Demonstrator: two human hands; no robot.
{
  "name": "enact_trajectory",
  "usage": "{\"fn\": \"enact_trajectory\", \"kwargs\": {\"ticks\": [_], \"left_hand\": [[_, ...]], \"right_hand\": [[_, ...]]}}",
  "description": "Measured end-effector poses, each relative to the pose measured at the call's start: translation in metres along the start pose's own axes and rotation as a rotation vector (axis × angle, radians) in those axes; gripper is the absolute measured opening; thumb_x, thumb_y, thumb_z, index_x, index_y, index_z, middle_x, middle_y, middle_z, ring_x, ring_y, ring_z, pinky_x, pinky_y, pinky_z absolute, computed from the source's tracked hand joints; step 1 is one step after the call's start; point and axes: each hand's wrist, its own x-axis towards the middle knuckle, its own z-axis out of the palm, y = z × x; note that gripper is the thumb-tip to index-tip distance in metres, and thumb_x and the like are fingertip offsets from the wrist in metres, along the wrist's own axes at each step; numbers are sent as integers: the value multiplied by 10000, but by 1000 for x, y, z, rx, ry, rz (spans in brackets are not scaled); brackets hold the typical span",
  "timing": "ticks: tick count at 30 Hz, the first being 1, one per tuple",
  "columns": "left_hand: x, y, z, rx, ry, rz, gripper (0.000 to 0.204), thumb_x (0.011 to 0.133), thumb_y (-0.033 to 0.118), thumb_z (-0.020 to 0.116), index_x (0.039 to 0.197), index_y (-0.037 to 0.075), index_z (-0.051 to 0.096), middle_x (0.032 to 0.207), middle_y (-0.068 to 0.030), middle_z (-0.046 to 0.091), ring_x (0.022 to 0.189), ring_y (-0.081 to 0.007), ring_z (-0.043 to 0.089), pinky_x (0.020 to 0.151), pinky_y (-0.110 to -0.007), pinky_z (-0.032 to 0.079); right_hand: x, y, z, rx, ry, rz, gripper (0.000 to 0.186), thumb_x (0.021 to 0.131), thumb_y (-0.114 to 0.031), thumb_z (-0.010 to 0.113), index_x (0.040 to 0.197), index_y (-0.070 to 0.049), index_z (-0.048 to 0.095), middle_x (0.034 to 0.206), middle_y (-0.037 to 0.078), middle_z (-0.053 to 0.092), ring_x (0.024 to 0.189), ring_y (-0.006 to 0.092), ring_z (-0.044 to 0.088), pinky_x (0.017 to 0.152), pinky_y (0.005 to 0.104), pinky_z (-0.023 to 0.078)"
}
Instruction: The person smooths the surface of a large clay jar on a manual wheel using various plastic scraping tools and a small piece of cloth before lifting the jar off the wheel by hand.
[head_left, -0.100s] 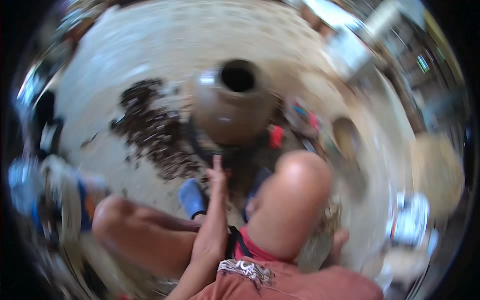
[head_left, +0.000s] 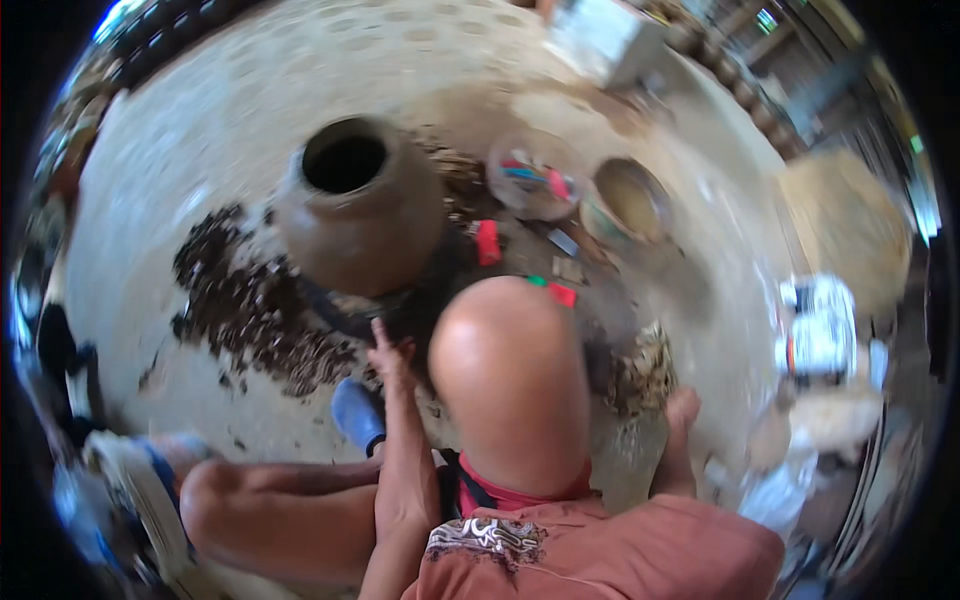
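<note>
A large round clay pot (head_left: 365, 225) with a wide dark mouth stands upright on a low dark round base (head_left: 350, 318). My left hand (head_left: 392, 362) is at the near edge of that base, fingers apart and one pointing at it; whether it touches is not clear. My right hand (head_left: 683, 408) is low at my right side, beside a heap of pale clay scraps (head_left: 645, 375). It looks small and rounded there, with its fingers too indistinct to read.
Dark clay trimmings (head_left: 255, 300) lie left of the pot. Right of it are a clear tub (head_left: 535, 175) of small tools, a bucket (head_left: 625, 200) with murky liquid and red pieces (head_left: 488, 242). A white container (head_left: 822, 325) stands far right. My raised knee (head_left: 510, 350) is in front.
The view has swung to the right, so the pot and surroundings sit further left in the picture. My right hand shows a little higher. My left hand stays by the base.
</note>
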Motion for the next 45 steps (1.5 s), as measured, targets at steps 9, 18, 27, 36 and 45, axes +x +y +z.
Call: {"fn": "enact_trajectory", "kwargs": {"ticks": [9, 18, 27, 36, 45], "left_hand": [[6, 42, -45, 55, 53, -34, 836, 862, 659, 762, 1323, 0, 534, 1067, -149, 688, 721, -242, 697, 600, -373, 574], [-2, 68, -54, 446, 571, 354, 727, 882, 426, 777, 1420, 13, 514, 1196, -199, 696, 1147, -329, 652, 983, -465, 518], [-269, 295, -128, -42, 36, 1063, 289, 1008, 106, 690, 1285, 45, 634, 1092, -43, 720, 968, -108, 674, 865, -273, 545], [-239, 376, -433, 83, 1265, 1180, 750, 836, 395, 875, 1362, -17, 536, 1290, -196, 654, 1173, -303, 647, 1029, -434, 508], [-210, 417, -460, 394, 1452, 1123, 815, 711, 544, 923, 1229, -9, 624, 1146, -180, 746, 1054, -323, 729, 946, -418, 562]], "right_hand": [[-54, -36, 3, 468, 53, -65, 365, 895, -198, 721, 1240, -80, 702, 1244, 199, 698, 1182, 421, 637, 1027, 490, 504], [-40, -49, 78, 301, 308, -306, 491, 970, -298, 646, 1389, -42, 640, 1395, 186, 645, 1221, 385, 638, 1017, 488, 514], [-4, -203, -37, 635, 675, -721, 454, 975, -354, 640, 1286, -26, 677, 1340, 208, 661, 1194, 404, 645, 1047, 512, 503], [-74, -342, -241, 1028, 970, -935, 449, 981, -420, 644, 1167, -20, 726, 1282, 219, 684, 1151, 405, 664, 1084, 518, 489], [-101, -361, -353, 1117, 1077, -1076, 477, 988, -489, 665, 1045, -31, 786, 1230, 210, 714, 1092, 377, 697, 1123, 497, 474]]}}
